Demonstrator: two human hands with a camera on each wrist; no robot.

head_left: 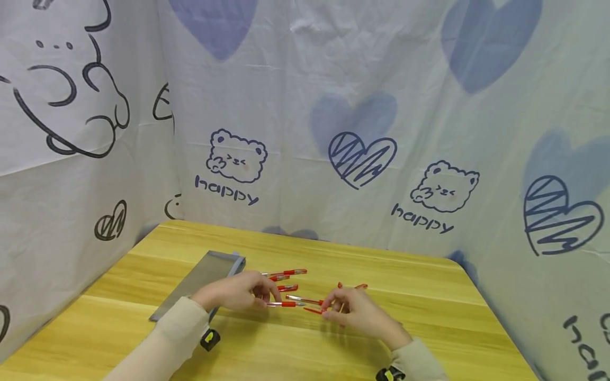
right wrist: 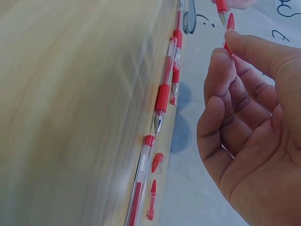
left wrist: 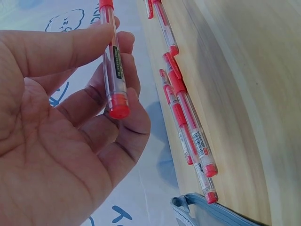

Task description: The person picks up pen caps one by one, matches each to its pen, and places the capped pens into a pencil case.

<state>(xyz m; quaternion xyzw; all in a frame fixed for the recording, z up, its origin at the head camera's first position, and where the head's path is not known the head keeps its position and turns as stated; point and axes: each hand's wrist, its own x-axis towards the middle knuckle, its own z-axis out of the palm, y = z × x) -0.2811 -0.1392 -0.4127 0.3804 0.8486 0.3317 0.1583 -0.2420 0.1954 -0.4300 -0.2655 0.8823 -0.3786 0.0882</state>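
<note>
My left hand (head_left: 240, 291) pinches an uncapped red gel pen (left wrist: 116, 61) between thumb and fingers, just above the table. Its tip points towards my right hand (head_left: 357, 315). Between thumb and forefinger, the right hand grips a small red pen cap (right wrist: 230, 23). In the right wrist view, cap and pen tip are close together; whether they touch I cannot tell. Beyond the hands lie several red pens (left wrist: 190, 120), some capped. An uncapped pen (right wrist: 163, 94) shows its bare tip. Two loose red caps, one (right wrist: 157, 162) above another (right wrist: 152, 200), appear in the right wrist view.
A grey zip pouch (head_left: 190, 286) lies flat on the wooden table (head_left: 305, 349), left of the pens and partly behind the left forearm. Printed white cloth (head_left: 295, 116) hangs around the table's far and side edges.
</note>
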